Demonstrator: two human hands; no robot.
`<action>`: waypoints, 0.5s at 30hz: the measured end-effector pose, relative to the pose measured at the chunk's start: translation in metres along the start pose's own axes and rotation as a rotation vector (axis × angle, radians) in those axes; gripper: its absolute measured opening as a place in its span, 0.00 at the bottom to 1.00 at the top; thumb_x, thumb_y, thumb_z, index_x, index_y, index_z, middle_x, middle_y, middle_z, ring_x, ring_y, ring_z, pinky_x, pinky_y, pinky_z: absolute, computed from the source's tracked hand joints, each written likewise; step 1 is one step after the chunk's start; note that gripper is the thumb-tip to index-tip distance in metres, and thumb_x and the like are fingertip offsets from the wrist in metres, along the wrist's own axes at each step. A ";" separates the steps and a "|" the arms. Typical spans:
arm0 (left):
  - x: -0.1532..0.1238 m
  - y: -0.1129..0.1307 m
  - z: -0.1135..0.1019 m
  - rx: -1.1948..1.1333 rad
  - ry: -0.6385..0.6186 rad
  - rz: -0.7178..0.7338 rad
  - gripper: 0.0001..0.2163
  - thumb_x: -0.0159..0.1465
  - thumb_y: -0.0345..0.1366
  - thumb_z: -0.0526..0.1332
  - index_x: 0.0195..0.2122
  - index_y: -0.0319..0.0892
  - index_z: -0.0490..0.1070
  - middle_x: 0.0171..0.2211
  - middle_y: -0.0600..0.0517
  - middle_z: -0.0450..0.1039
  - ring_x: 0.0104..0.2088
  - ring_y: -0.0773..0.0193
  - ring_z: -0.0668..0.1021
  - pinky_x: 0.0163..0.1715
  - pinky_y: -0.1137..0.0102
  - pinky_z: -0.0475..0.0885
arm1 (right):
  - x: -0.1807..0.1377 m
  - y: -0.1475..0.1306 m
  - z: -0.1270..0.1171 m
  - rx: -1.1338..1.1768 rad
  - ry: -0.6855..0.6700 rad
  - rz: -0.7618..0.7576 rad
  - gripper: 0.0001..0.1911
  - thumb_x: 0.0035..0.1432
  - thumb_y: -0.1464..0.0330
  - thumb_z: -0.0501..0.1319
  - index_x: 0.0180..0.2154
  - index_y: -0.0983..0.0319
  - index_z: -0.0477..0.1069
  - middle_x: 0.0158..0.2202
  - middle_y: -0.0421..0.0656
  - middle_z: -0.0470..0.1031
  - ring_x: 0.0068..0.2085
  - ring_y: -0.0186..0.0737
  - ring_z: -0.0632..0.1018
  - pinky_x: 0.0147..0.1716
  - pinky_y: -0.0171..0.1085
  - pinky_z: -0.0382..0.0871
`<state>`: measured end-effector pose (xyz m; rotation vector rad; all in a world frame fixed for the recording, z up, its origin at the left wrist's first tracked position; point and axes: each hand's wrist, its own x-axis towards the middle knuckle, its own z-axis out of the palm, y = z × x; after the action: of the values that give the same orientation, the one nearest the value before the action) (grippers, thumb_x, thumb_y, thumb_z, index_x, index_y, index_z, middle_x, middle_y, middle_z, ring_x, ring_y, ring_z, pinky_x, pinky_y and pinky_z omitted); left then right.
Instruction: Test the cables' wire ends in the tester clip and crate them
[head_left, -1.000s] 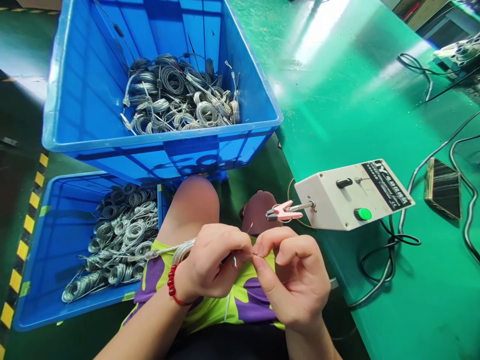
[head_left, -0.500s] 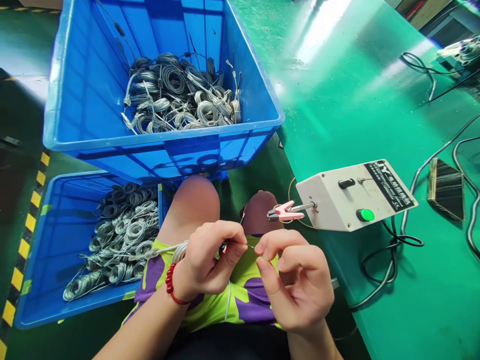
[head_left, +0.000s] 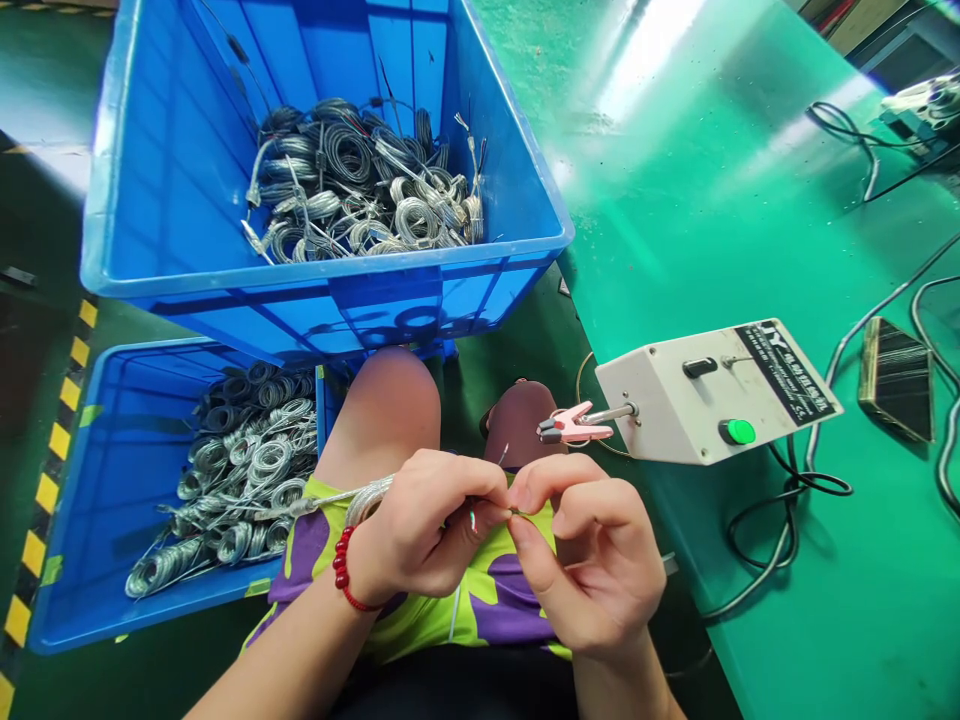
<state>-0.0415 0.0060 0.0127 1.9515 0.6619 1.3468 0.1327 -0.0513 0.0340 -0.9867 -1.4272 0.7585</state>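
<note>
Over my lap, my left hand (head_left: 424, 530) is closed round a coiled silver braided cable (head_left: 366, 498) and its thin coloured wire ends. My right hand (head_left: 592, 560) pinches the tip of one wire end (head_left: 517, 512) between thumb and forefinger, touching the left hand's fingertips. A pink alligator clip (head_left: 571, 426) sticks out from a white box with a green button (head_left: 712, 395), just above my right hand.
A large blue bin (head_left: 330, 290) holds many coiled cables (head_left: 360, 190). A lower blue bin (head_left: 90, 560) at left holds more coils (head_left: 240, 470). The green bench (head_left: 750, 200) carries black cords (head_left: 787, 490) and a dark phone-like slab (head_left: 896, 375). Yellow-black floor tape (head_left: 45, 480) runs at far left.
My hands had drawn slightly apart with a wire stretched between them; now they have come back together, fingertips meeting on the wire end.
</note>
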 end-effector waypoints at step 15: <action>0.000 -0.001 -0.001 -0.039 -0.035 -0.010 0.06 0.82 0.39 0.61 0.46 0.46 0.73 0.30 0.54 0.81 0.23 0.66 0.78 0.26 0.72 0.73 | 0.002 0.002 -0.001 -0.070 -0.001 -0.080 0.20 0.61 0.85 0.66 0.44 0.55 0.71 0.39 0.42 0.80 0.39 0.45 0.84 0.37 0.45 0.84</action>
<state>-0.0426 0.0071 0.0127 1.9339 0.6234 1.3068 0.1337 -0.0488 0.0326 -0.9767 -1.4937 0.6550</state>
